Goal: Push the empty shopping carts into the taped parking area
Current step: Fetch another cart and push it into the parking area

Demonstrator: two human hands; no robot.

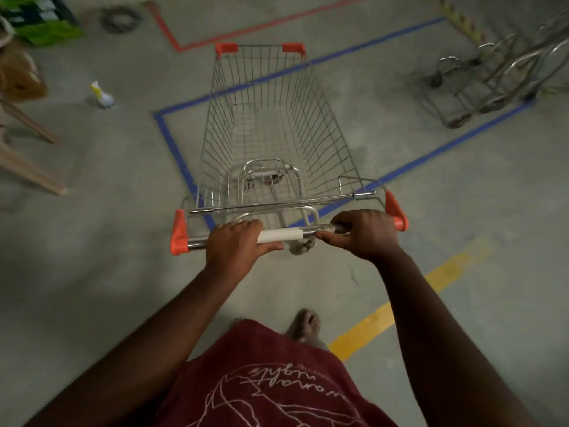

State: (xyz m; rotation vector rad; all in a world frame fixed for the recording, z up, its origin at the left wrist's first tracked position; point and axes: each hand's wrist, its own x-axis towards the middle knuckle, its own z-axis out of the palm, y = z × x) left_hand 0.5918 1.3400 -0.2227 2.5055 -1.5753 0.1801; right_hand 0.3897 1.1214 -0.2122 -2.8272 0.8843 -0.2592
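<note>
Left hand (235, 241), right hand (366, 234) grip cart (271, 131) handle; cart straddles blue tape (172, 143).

A grey concrete floor (92, 241) carries everything here. Stuck flat on it is a rectangle of blue tape (172, 143), its near corner passing under the empty wire shopping cart with orange corner caps (271, 127), which stands across that line. Further in, near the far right of the blue outline, a nested row of bare metal carts (492, 75) stands on the floor. A red tape line (197, 46) runs beyond the blue one, and a yellow painted stripe (409, 297) crosses the near right. To the left lie a small white and yellow bottle (103, 94), pale wooden legs (27, 171), and a coil of wire (118, 19).
</note>
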